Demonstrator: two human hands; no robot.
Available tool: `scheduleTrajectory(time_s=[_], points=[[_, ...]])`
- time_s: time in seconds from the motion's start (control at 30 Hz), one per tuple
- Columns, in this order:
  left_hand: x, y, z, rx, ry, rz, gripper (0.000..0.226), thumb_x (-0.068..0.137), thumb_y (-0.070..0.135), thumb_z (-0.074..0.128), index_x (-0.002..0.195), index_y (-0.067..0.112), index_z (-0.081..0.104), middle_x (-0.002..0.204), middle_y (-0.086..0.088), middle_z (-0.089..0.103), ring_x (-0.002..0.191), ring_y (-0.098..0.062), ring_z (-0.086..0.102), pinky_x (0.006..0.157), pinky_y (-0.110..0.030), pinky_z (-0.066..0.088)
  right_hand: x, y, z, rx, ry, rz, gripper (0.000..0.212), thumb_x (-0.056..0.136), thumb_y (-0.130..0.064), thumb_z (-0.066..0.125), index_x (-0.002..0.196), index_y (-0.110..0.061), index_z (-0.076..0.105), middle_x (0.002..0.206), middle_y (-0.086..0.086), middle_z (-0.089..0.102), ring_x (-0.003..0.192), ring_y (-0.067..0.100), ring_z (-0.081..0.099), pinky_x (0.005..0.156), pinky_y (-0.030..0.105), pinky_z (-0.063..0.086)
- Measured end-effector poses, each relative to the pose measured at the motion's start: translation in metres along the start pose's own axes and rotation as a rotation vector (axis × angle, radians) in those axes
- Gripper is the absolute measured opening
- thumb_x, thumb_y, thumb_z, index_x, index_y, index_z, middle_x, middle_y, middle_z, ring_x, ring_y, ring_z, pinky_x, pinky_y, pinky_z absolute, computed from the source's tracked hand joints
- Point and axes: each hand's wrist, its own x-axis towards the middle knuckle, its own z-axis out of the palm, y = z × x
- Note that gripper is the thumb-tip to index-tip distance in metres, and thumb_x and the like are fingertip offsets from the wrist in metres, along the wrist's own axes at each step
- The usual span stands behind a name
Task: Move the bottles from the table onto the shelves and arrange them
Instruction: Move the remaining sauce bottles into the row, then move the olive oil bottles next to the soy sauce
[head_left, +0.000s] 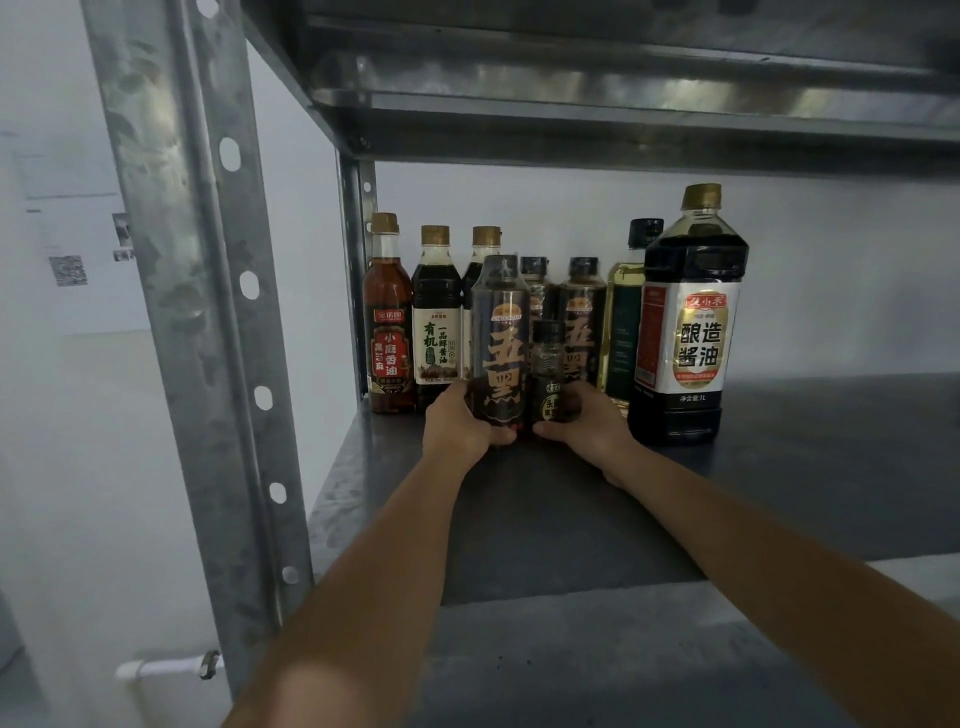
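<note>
as hands grip two bottles, big jug (685, 322) reads 酿造酱油

Galvanized metal upright (208, 322) showing mottled spangle, matt grey metal shelf (779, 467), bottles (685, 322) gleaming glossy (paper-looking labels)

A white wall (67, 130) with small stuck-on papers (68, 270) stands behind a grey metal post (171, 234); the light is dim.
</note>
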Motion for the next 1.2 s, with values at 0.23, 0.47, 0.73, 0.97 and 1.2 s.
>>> scheduleTrajectory(time_s=[0.23, 0.47, 0.73, 0.97, 1.2], points=[[-0.044, 0.012, 0.001, 0.729, 0.139, 0.035, 0.048, 0.086, 0.028, 0.066, 0.120, 0.008, 0.040, 0.123, -0.014, 0.056, 0.116, -0.032, 0.052, 0.088, -0.043, 0.046, -0.013, 0.006, -0.011, -0.219, -0.042, -0.029, 0.063, 0.080, -0.027, 0.073, 0.132, -0.007, 0.043, 0.131, 0.012, 0.054, 0.119, 0.026, 0.052, 0.094, 0.029, 0.044], [-0.135, 0.040, 0.015, 1.016, 0.119, 0.222, 0.026, 0.096, 0.033, 0.044, 0.099, 0.013, 0.060, 0.108, -0.007, 0.059, 0.101, -0.029, 0.057, 0.074, -0.037, 0.047, -0.089, 0.019, -0.085, -0.597, -0.253, -0.234, 0.044, 0.091, -0.049, 0.049, 0.121, -0.018, 0.057, 0.124, 0.005, 0.054, 0.111, 0.021, 0.052, 0.093, 0.038, 0.046], [-0.202, 0.119, 0.174, 0.953, -0.070, 0.472, 0.032, 0.099, 0.039, 0.037, 0.110, 0.017, 0.058, 0.110, -0.003, 0.057, 0.107, -0.024, 0.052, 0.074, -0.033, 0.041, -0.150, 0.100, -0.251, -0.726, -0.103, -0.288, 0.039, 0.096, -0.047, 0.039, 0.118, -0.023, 0.059, 0.119, -0.001, 0.059, 0.111, 0.020, 0.053, 0.085, 0.032, 0.045], [-0.216, 0.179, 0.321, 0.929, -0.234, 0.557, 0.034, 0.101, 0.037, 0.034, 0.123, 0.018, 0.052, 0.123, -0.005, 0.053, 0.113, -0.026, 0.049, 0.080, -0.035, 0.040, -0.171, 0.193, -0.401, -0.898, -0.014, -0.132, 0.047, 0.097, -0.047, 0.036, 0.137, -0.024, 0.044, 0.143, -0.001, 0.045, 0.129, 0.021, 0.041, 0.102, 0.031, 0.034], [-0.204, 0.221, 0.424, 0.884, -0.411, 0.570, 0.042, 0.100, 0.039, 0.036, 0.136, 0.018, 0.042, 0.137, -0.006, 0.044, 0.124, -0.028, 0.043, 0.094, -0.038, 0.040, -0.168, 0.245, -0.496, -0.811, 0.029, 0.096, 0.052, 0.096, -0.048, 0.038, 0.140, -0.019, 0.041, 0.142, 0.006, 0.045, 0.128, 0.025, 0.042, 0.101, 0.035, 0.037]])
